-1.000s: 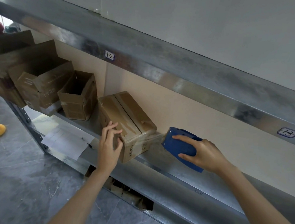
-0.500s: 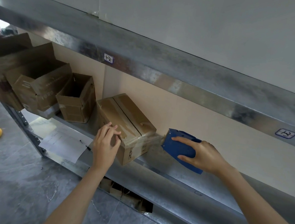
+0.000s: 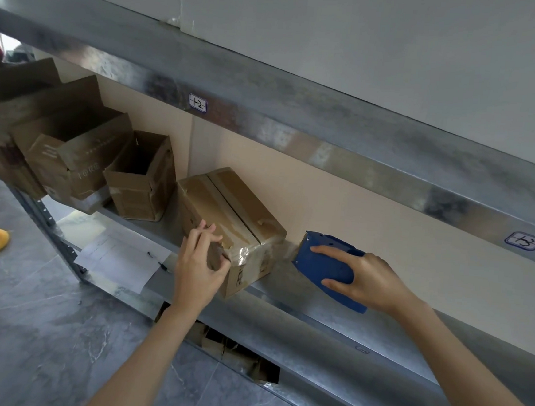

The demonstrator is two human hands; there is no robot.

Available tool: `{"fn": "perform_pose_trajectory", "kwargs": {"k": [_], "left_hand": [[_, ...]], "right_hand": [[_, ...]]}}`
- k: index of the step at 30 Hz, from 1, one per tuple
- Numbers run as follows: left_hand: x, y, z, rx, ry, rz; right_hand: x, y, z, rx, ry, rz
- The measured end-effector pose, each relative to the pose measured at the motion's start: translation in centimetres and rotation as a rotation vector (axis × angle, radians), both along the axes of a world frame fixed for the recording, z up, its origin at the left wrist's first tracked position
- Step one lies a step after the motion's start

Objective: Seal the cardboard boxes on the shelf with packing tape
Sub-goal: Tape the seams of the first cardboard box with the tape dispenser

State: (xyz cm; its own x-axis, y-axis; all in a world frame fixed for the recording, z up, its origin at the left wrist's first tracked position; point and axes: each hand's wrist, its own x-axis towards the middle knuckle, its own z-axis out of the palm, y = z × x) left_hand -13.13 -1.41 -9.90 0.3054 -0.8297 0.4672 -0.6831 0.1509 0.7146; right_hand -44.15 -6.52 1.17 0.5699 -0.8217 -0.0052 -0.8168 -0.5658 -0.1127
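Grey stone-look floor [image 3: 26, 328], galvanised rack shelf [image 3: 315, 306] at arm's reach.

Left hand [image 3: 199, 261] curls over the near top corner of the taped box [image 3: 227, 212]: fingers on top, thumb on the side face, pressing tape down there. Right hand [image 3: 372, 281] is wrapped around the blue tape dispenser [image 3: 325, 265], just right of the box. A clear tape strand [image 3: 285, 249] runs from its mouth to the box's end face, so it isn't cut yet.

The box sits skewed on the shelf, near corner at the front lip. My read: small, light, thin card that slides easily on bare metal, so brace it against dispenser pull. Hold at corners and edges; the mid-flap will dent.

Left of the bracing hand: paper sheet [image 3: 121, 258], then open boxes [image 3: 140, 176], unsealed. Behind the grip: beige back wall [image 3: 355, 209], then the upper beam [image 3: 297, 134] with bay labels [image 3: 197, 102].
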Motion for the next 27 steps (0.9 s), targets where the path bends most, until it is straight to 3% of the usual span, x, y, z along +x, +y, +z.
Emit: {"fn": "perform_pose_trajectory", "kwargs": {"k": [10, 19, 27], "left_hand": [[-1.0, 1.4, 0.0, 0.032, 0.028, -0.127], [-0.9, 0.7, 0.6, -0.034, 0.015, -0.067], [4.5, 1.8, 1.1, 0.072, 0.026, -0.259]], "right_hand": [[0.3, 0.2, 0.7, -0.001, -0.014, -0.023], [1.0, 0.8, 1.6, -0.021, 0.002, 0.022], [1.4, 1.7, 1.9, -0.028, -0.034, 0.099]]}}
